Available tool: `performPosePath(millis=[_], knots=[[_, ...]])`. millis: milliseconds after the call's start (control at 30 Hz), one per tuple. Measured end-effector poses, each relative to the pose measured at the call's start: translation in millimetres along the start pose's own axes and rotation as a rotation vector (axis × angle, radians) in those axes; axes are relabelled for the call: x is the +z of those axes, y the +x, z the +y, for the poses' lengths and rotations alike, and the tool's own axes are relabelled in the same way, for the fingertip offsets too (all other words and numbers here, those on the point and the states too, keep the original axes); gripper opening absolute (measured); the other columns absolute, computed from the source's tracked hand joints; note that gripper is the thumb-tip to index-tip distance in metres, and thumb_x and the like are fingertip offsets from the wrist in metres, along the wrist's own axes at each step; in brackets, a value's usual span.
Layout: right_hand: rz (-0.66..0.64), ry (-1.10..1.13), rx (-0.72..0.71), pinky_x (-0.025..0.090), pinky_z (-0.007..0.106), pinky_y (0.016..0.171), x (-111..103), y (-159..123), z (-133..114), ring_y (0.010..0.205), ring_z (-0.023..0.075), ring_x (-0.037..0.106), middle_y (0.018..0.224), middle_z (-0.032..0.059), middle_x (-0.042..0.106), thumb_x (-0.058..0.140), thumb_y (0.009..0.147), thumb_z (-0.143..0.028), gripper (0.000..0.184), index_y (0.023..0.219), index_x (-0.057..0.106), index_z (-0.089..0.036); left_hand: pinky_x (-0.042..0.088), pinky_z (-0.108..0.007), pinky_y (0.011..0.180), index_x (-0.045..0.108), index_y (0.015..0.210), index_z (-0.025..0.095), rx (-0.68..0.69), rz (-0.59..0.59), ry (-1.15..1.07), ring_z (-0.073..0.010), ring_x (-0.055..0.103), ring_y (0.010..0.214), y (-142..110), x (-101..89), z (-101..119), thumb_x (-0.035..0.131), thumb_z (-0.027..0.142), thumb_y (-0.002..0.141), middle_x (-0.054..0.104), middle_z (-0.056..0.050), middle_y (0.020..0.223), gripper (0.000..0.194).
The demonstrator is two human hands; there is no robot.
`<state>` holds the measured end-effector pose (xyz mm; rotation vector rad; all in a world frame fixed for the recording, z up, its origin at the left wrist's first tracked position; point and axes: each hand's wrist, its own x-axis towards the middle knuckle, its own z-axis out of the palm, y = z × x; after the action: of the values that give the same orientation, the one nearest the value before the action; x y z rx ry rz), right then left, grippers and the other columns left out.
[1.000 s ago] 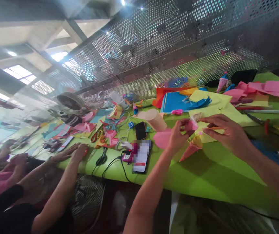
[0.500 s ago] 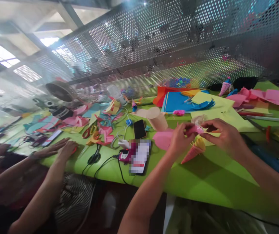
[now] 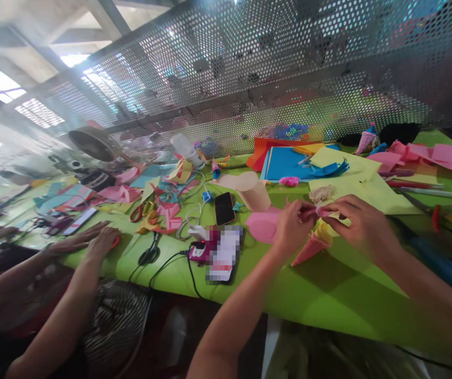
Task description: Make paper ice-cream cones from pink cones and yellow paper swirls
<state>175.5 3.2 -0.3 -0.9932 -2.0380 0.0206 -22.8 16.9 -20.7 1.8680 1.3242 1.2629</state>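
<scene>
My left hand and my right hand meet over the green table, both pinching a small pink paper piece between their fingertips. Just below them an orange paper cone with a yellow top lies on the table. A flat pink paper shape rests to the left of my left hand. A crumpled beige scrap sits just beyond my fingers on a yellow sheet.
Phones and a cable lie left of my hands, with a beige paper roll, scissors and paper scraps. Blue and orange sheets are stacked at the back by a perforated metal screen. Another person's hands rest at the table's left.
My two hands have come together on the pink piece, the right moving left to meet the left. The view has shifted slightly; the neighbour's hands slid a little left.
</scene>
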Motion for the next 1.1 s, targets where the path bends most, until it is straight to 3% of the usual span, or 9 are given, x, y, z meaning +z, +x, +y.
performPosePath(millis=[267,567,767,933,1100], knots=[[-0.055,0.017,0.127,0.054,0.037,0.068,1.9,-3.8,2.3,0.087,0.0266,0.077,0.105,0.0083,0.079,0.062,0.105,-0.032,0.015,0.107,0.074,-0.024,0.050,-0.031,0.077,0.072,0.098,0.020,0.026,0.019,-0.078,-0.0168,0.066,0.082,-2.6,4.2,-1.3,0.078,0.020,0.088,0.076,-0.003,0.089,0.012],[-0.029,0.198,0.327,0.055,0.037,0.067,-1.2,-3.4,0.2,0.074,0.0235,0.072,0.089,0.0039,0.077,0.072,0.094,-0.037,0.010,0.091,0.074,-0.027,0.051,-0.034,0.081,0.068,0.106,0.020,0.077,-0.025,-0.080,-0.0206,0.068,0.094,-2.9,3.6,4.1,0.076,0.015,0.088,0.076,-0.007,0.104,0.020],[0.015,0.303,0.440,0.054,0.035,0.061,-2.1,-0.8,-2.7,0.067,0.0218,0.069,0.080,0.0037,0.076,0.077,0.091,-0.050,0.024,0.086,0.073,-0.026,0.052,-0.034,0.080,0.066,0.105,0.021,0.057,-0.005,-0.125,-0.0203,0.068,0.093,-2.8,5.6,0.8,0.077,0.016,0.089,0.076,-0.006,0.104,0.020],[-0.004,0.300,0.371,0.057,0.037,0.066,-1.8,1.2,-1.5,0.071,0.0223,0.070,0.089,0.0054,0.079,0.075,0.094,-0.056,0.030,0.096,0.078,-0.027,0.051,-0.035,0.081,0.066,0.104,0.020,0.039,0.009,-0.105,-0.0211,0.068,0.094,-2.6,4.2,2.2,0.077,0.018,0.089,0.076,-0.006,0.104,0.019],[0.008,0.272,0.367,0.054,0.036,0.063,-0.5,-0.4,2.5,0.068,0.0218,0.067,0.077,0.0031,0.072,0.078,0.091,-0.060,0.035,0.082,0.072,-0.026,0.050,-0.035,0.080,0.067,0.101,0.021,0.028,0.001,-0.086,-0.0213,0.067,0.090,-0.8,4.6,4.6,0.078,0.016,0.087,0.076,-0.006,0.101,0.019]])
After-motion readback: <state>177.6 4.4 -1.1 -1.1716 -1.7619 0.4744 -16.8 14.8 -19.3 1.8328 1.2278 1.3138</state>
